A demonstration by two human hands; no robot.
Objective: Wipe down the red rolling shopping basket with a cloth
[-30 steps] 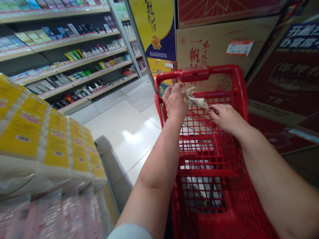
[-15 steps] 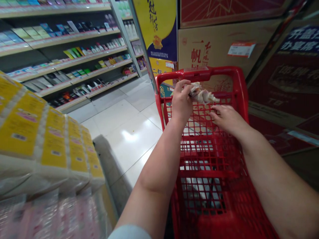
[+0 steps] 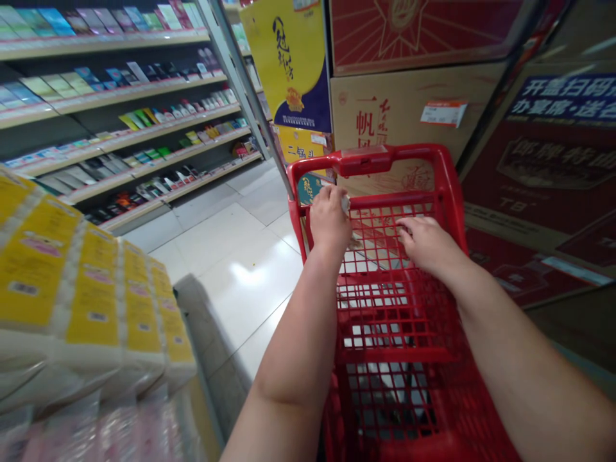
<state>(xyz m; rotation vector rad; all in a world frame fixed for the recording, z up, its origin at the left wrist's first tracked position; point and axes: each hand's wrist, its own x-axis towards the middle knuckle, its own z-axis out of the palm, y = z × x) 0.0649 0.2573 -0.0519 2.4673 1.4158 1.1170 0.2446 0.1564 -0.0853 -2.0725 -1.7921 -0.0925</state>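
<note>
A red plastic shopping cart (image 3: pixel 375 280) with a grid-like back panel stands in front of me, its handle bar at the far end. My left hand (image 3: pixel 330 218) is over the cart's left edge below the handle, fingers curled round a whitish crumpled thing (image 3: pixel 345 204), mostly hidden behind the hand. Over the right part of the grid hovers my right hand (image 3: pixel 426 240), its fingers loosely bent and partly apart, with nothing visible in them.
Stacked cartons (image 3: pixel 409 109) stand behind and right of the cart. At the left are yellow-labelled packs (image 3: pixel 96 276) in clear wrap. Shelves (image 3: pixel 120 135) of small goods line the far left, beyond a tiled floor (image 3: pixel 240 256).
My left hand has moved down and left, and the whitish thing, before stretched out towards my right hand, is now mostly hidden. The cart appears slightly lower and further left in view.
</note>
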